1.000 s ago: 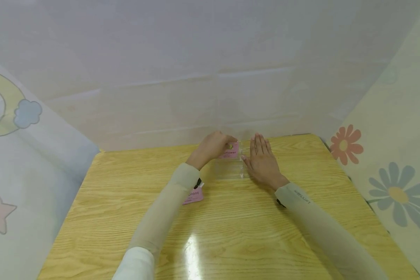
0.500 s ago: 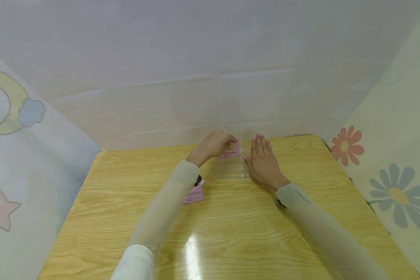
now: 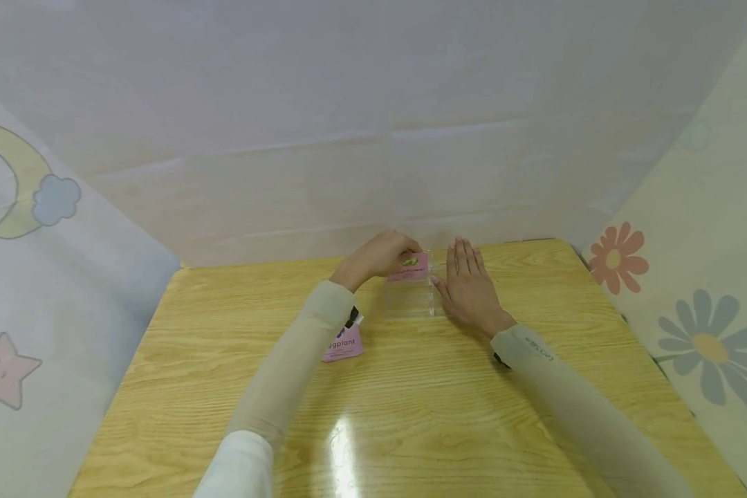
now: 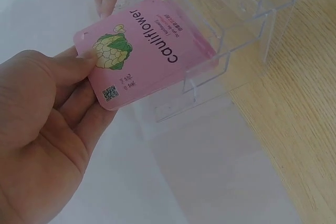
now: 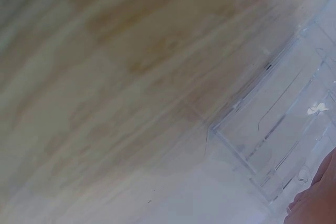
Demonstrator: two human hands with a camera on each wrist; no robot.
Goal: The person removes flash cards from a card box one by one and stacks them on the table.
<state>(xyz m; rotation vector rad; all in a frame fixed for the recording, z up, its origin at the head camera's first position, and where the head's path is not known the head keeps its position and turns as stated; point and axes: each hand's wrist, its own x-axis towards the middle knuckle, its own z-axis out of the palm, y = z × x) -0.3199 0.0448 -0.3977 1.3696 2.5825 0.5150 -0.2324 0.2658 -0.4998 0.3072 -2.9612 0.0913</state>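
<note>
Your cauliflower cards sit with their lower edge in the back tier of the clear rack on the desk. They should handle light, thin and fairly stiff, perhaps slick; take them by the free end, as your left hand does, its fingers nearly closed, thumb on the face, others behind. Your right hand lies with fingers straight beside the rack; whether its thumb touches, you can't tell.

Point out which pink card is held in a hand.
The cauliflower card: the left hand pinches it, while the eggplant card lies on the table.
</note>
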